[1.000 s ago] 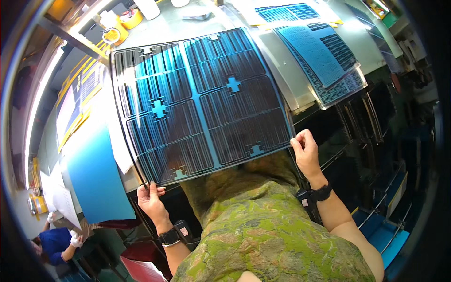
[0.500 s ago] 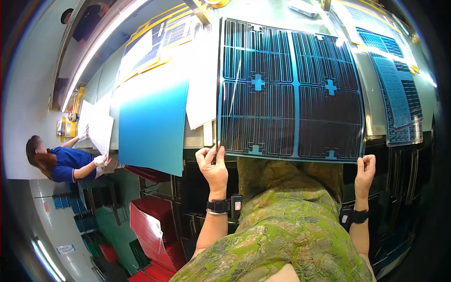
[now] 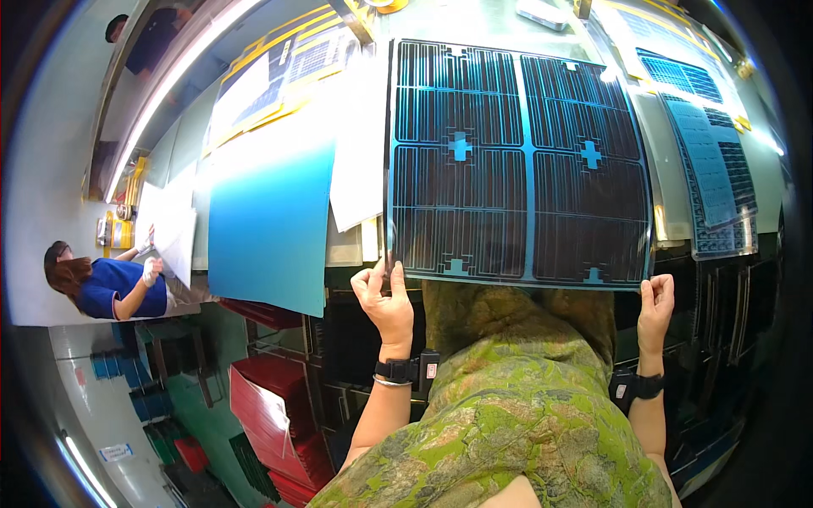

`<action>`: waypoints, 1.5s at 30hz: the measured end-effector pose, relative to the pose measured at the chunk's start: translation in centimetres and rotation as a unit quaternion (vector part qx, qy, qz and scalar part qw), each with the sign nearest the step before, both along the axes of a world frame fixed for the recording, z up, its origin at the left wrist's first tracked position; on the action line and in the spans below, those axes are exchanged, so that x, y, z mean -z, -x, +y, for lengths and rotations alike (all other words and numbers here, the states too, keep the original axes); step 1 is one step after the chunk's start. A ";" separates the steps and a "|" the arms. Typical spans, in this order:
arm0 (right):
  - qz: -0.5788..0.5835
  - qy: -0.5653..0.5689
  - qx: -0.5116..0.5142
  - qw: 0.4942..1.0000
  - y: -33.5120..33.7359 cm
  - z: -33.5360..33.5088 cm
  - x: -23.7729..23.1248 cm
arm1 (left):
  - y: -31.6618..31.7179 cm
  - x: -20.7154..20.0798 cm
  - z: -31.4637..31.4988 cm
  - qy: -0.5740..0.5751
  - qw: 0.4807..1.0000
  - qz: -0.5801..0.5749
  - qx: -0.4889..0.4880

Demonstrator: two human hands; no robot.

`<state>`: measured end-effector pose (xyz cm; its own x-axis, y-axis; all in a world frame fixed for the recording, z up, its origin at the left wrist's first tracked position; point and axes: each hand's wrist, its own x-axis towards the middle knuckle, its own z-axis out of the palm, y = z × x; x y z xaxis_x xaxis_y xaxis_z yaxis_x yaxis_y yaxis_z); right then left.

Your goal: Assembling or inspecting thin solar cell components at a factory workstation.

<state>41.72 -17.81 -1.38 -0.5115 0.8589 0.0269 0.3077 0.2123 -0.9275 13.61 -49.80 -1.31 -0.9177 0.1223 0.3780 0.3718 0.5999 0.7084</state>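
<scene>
A large, thin patterned film sheet [image 3: 529, 161], black with fine lines and blue crosses, lies in front of me over the lit table. My left hand [image 3: 384, 296] holds its near left corner between thumb and finger. At the near right corner, my right hand [image 3: 655, 306] pinches the edge of the same sheet. Both wrists carry black straps with small boxes. Left of the film is a plain blue sheet [image 3: 269, 229], overhanging the table edge, with a white sheet [image 3: 354, 161] between the two.
More patterned sheets [image 3: 711, 161] lie on the right, and yellow-edged ones [image 3: 271, 76] at the back left. A co-worker in blue [image 3: 127, 286] handles a pale sheet [image 3: 180, 241] on the far left. Red panels [image 3: 275, 415] stand below the table, near dark racks.
The view has shifted slightly, and the film's far edge sits a little lower. Both hands keep to its near corners. The co-worker's near hand has risen from the pale sheet's lower edge.
</scene>
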 end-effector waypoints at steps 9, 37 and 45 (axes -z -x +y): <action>0.104 0.121 0.040 0.986 1.1 0.3 0.5 | 0.4 -0.9 -0.9 -0.188 0.901 -0.389 -0.027; -0.293 -0.150 -0.146 0.933 0.2 4.4 -6.5 | -0.2 -2.1 -4.2 -0.246 0.810 -0.524 0.089; -0.281 -0.470 -0.302 0.781 16.1 14.8 -5.3 | 0.7 -2.1 -4.7 -0.189 0.844 -0.495 0.087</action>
<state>25.65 -2.97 3.92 -0.9730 0.1936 0.1258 0.1913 0.9811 -0.0302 12.88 -54.53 0.76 -0.7878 0.3292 -0.5206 -0.4549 0.2590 0.8521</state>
